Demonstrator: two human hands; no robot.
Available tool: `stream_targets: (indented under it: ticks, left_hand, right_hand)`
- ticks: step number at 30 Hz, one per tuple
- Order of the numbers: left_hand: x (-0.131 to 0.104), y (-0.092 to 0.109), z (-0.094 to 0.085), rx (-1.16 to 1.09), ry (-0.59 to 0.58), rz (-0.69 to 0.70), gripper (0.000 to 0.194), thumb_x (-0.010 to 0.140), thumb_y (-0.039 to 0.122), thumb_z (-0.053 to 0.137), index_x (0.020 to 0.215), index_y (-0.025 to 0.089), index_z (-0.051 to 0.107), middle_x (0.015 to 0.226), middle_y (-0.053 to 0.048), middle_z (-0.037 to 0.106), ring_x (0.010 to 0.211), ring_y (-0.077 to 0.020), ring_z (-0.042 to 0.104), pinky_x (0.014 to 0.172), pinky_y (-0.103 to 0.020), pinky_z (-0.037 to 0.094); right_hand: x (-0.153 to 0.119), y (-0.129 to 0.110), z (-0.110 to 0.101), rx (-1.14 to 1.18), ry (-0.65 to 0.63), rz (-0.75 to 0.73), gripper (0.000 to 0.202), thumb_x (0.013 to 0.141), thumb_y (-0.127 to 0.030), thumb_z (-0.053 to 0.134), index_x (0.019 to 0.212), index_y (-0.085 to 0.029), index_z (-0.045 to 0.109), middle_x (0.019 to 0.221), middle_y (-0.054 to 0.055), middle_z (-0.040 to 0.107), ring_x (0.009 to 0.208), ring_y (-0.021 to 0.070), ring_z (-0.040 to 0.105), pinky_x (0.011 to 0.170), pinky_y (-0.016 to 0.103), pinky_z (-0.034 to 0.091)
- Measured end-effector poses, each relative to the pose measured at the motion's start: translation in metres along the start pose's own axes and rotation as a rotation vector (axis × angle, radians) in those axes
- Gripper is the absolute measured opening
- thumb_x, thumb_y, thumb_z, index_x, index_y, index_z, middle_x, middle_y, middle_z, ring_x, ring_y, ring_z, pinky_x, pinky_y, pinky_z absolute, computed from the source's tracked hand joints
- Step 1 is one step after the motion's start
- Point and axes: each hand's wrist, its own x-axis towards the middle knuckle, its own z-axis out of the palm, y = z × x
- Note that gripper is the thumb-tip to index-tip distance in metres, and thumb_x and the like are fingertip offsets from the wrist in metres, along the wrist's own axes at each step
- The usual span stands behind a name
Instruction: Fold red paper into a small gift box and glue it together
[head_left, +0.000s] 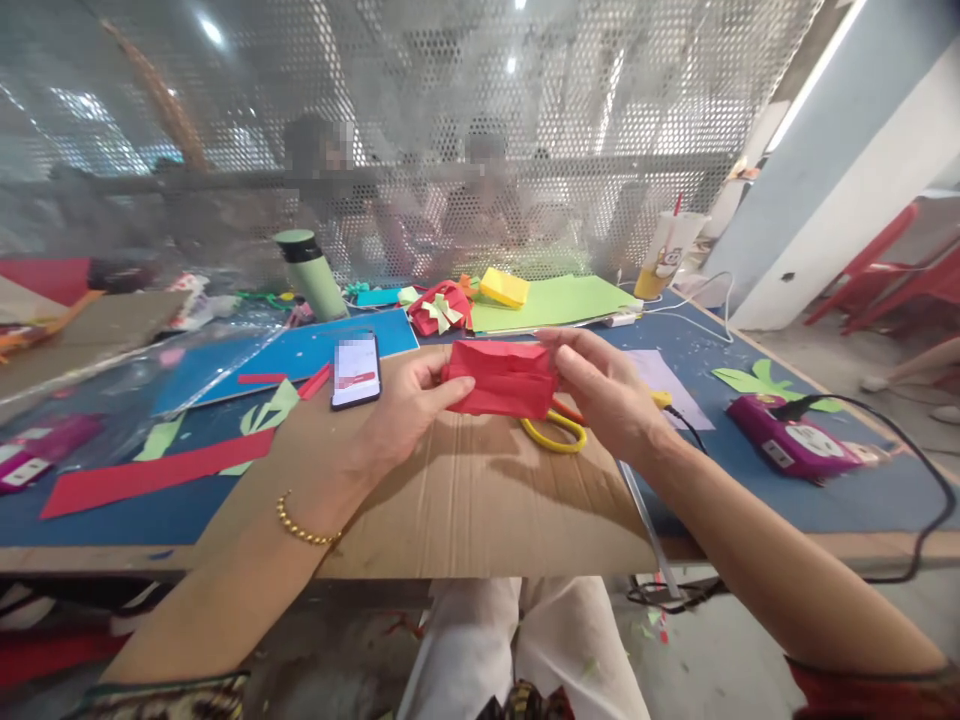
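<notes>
A folded piece of red paper (501, 378) with creases across it is held up over a brown cardboard sheet (465, 520). My left hand (420, 395) pinches its left end between thumb and fingers. At the other end, my right hand (600, 385) has its thumb and fingers closed on the paper's edge. Scissors with yellow handles (555, 435) lie on the cardboard just below the paper, partly hidden by it and by my right hand.
A phone (355, 370) and red paper strips (157, 472) lie to the left. Behind stand a green bottle (310, 275) and a drink cup (667, 255). Green sheets (555, 303) lie at the back. A purple box with a black cable (791, 435) sits right.
</notes>
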Motion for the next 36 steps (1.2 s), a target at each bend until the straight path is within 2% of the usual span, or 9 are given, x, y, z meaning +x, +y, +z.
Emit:
stream_targets:
  ticks: [4, 9, 13, 17, 20, 23, 26, 29, 36]
  left_hand:
    - [-0.003, -0.001, 0.004, 0.039, -0.001, -0.029, 0.030, 0.073, 0.034, 0.084, 0.098, 0.018, 0.078, 0.092, -0.005, 0.081, 0.088, -0.0224, 0.074, 0.078, -0.035, 0.060]
    - [-0.003, -0.005, 0.006, 0.073, 0.009, -0.039, 0.034, 0.073, 0.034, 0.085, 0.101, 0.016, 0.078, 0.094, -0.006, 0.081, 0.087, -0.0223, 0.074, 0.077, -0.033, 0.059]
    - [-0.004, -0.004, 0.008, -0.038, -0.042, -0.064, 0.043, 0.070, 0.031, 0.087, 0.109, 0.015, 0.077, 0.104, -0.008, 0.081, 0.092, -0.0217, 0.074, 0.081, -0.032, 0.059]
    - [-0.005, -0.002, 0.009, -0.067, -0.031, -0.193, 0.039, 0.064, 0.029, 0.089, 0.099, 0.014, 0.078, 0.090, -0.005, 0.080, 0.078, -0.0167, 0.071, 0.072, -0.027, 0.056]
    - [-0.005, -0.001, 0.010, -0.066, -0.013, -0.239, 0.036, 0.061, 0.026, 0.090, 0.093, 0.014, 0.077, 0.082, -0.003, 0.078, 0.075, -0.0150, 0.068, 0.071, -0.026, 0.055]
    - [-0.004, 0.001, 0.011, -0.050, -0.011, -0.233, 0.034, 0.059, 0.024, 0.089, 0.089, 0.015, 0.076, 0.079, -0.001, 0.077, 0.074, -0.0143, 0.066, 0.070, -0.025, 0.054]
    - [-0.005, 0.002, 0.012, -0.011, -0.036, -0.224, 0.023, 0.062, 0.025, 0.085, 0.079, 0.016, 0.073, 0.072, 0.000, 0.073, 0.071, -0.0140, 0.064, 0.067, -0.025, 0.052]
    - [-0.005, 0.004, 0.012, 0.039, -0.044, -0.221, 0.014, 0.067, 0.027, 0.078, 0.075, 0.017, 0.072, 0.068, 0.000, 0.072, 0.067, -0.0144, 0.062, 0.064, -0.025, 0.051]
    - [-0.002, -0.006, 0.008, 0.097, -0.038, -0.228, 0.013, 0.069, 0.024, 0.070, 0.079, 0.017, 0.075, 0.071, 0.000, 0.072, 0.066, -0.0148, 0.062, 0.063, -0.026, 0.048]
  right_hand:
    - [0.001, 0.005, -0.002, -0.122, -0.091, -0.016, 0.064, 0.075, -0.056, 0.089, 0.124, -0.024, 0.062, 0.119, 0.009, 0.072, 0.104, 0.0223, 0.071, 0.091, 0.038, 0.060]
    - [0.001, 0.017, 0.000, -0.258, -0.084, -0.086, 0.057, 0.075, -0.041, 0.086, 0.123, -0.021, 0.062, 0.130, 0.013, 0.068, 0.122, 0.0267, 0.066, 0.104, 0.044, 0.057]
    - [0.000, 0.018, 0.002, -0.225, -0.115, -0.062, 0.053, 0.076, -0.038, 0.086, 0.122, -0.021, 0.064, 0.132, 0.013, 0.069, 0.126, 0.0284, 0.066, 0.107, 0.046, 0.056]
    - [-0.002, 0.012, 0.005, -0.131, -0.165, 0.015, 0.054, 0.074, -0.035, 0.089, 0.121, -0.022, 0.065, 0.136, 0.013, 0.069, 0.124, 0.0270, 0.068, 0.104, 0.041, 0.058]
    - [-0.002, 0.008, 0.005, -0.071, -0.134, 0.081, 0.051, 0.074, -0.036, 0.089, 0.118, -0.022, 0.067, 0.130, 0.011, 0.073, 0.112, 0.0233, 0.073, 0.097, 0.038, 0.060]
    - [0.000, 0.008, 0.003, -0.062, -0.111, 0.144, 0.043, 0.073, -0.036, 0.089, 0.108, -0.020, 0.070, 0.109, 0.008, 0.078, 0.093, 0.0195, 0.075, 0.085, 0.034, 0.062]
    - [0.002, 0.010, 0.002, -0.099, -0.143, 0.156, 0.035, 0.069, -0.032, 0.089, 0.097, -0.019, 0.072, 0.094, 0.006, 0.079, 0.082, 0.0179, 0.074, 0.075, 0.031, 0.060]
    - [0.002, 0.011, 0.002, -0.160, -0.157, 0.107, 0.031, 0.069, -0.031, 0.086, 0.094, -0.019, 0.072, 0.092, 0.006, 0.078, 0.081, 0.0175, 0.073, 0.073, 0.030, 0.058]
    - [-0.001, 0.011, 0.000, -0.307, -0.220, 0.024, 0.027, 0.077, -0.030, 0.080, 0.100, -0.018, 0.072, 0.097, 0.007, 0.078, 0.085, 0.0183, 0.073, 0.076, 0.031, 0.058]
